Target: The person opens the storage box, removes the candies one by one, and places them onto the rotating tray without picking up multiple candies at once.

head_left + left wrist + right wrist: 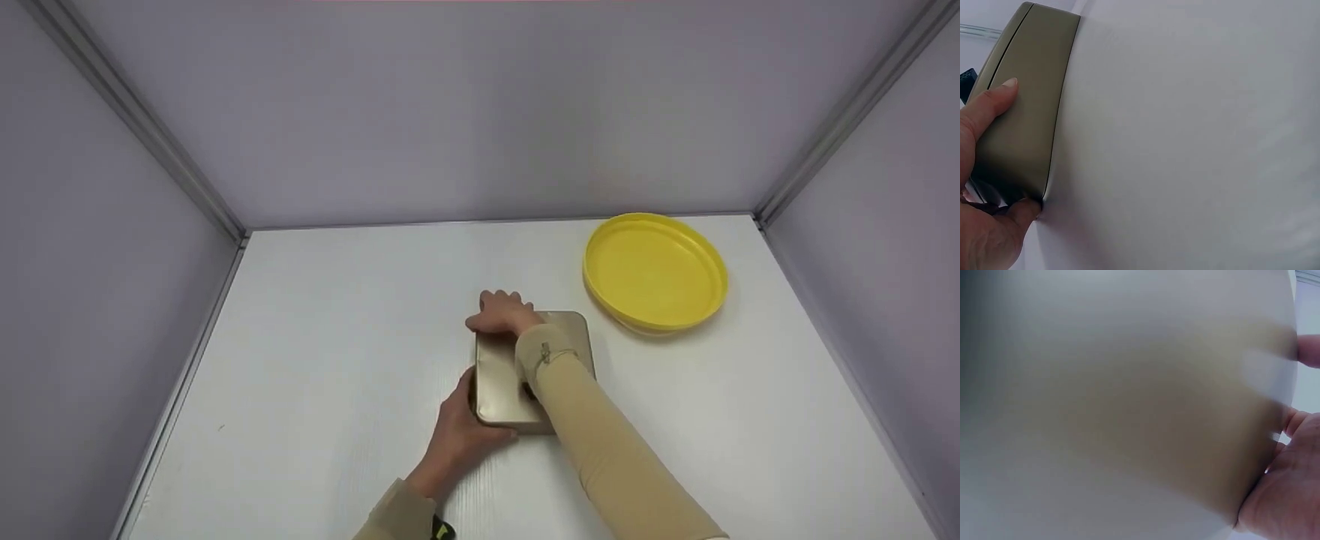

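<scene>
A gold-coloured rectangular metal tin (499, 382) lies on the white table, its long side running away from me. At its near left corner my left hand (457, 431) grips it, the thumb along the near side. My right hand (506, 311) reaches across the top and holds the far left corner, thumb at the left and fingers over the far edge. In the left wrist view a thin lid seam runs along the tin's side (1033, 101). The tin's shiny top (1129, 410) fills the right wrist view, blurred. My right forearm hides part of the lid.
A round yellow dish (652, 274) with a raised rim stands at the back right of the white table (337, 337). Grey panels (450, 112) enclose the table at the back and both sides.
</scene>
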A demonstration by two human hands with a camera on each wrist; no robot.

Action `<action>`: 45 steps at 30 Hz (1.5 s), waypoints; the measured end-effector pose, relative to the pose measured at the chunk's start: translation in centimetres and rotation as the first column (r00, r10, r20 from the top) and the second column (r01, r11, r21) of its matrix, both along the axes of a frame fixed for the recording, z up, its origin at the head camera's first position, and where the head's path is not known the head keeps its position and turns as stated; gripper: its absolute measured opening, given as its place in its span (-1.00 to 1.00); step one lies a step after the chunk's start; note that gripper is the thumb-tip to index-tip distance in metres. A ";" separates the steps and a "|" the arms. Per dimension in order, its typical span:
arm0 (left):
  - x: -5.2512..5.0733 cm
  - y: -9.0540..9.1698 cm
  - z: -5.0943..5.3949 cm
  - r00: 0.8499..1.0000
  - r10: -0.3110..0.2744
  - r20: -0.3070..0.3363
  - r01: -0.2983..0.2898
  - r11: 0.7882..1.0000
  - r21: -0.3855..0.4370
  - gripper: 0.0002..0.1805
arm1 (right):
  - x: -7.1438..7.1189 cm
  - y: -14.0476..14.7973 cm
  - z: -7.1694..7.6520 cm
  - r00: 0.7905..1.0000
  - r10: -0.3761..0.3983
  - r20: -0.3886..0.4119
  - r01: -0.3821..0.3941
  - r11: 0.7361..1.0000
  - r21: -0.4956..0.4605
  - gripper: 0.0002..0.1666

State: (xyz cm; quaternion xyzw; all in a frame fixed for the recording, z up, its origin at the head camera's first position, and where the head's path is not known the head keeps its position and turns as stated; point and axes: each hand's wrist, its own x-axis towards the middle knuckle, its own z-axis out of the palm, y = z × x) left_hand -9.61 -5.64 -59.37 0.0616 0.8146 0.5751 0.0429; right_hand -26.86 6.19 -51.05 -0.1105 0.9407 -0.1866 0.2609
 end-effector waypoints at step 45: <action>-0.6 -0.5 0.2 0.993 -0.094 -0.066 0.090 0.994 -0.063 0.29 | -0.9 1.9 1.6 0.998 0.070 -0.012 -0.070 0.994 -0.085 -0.51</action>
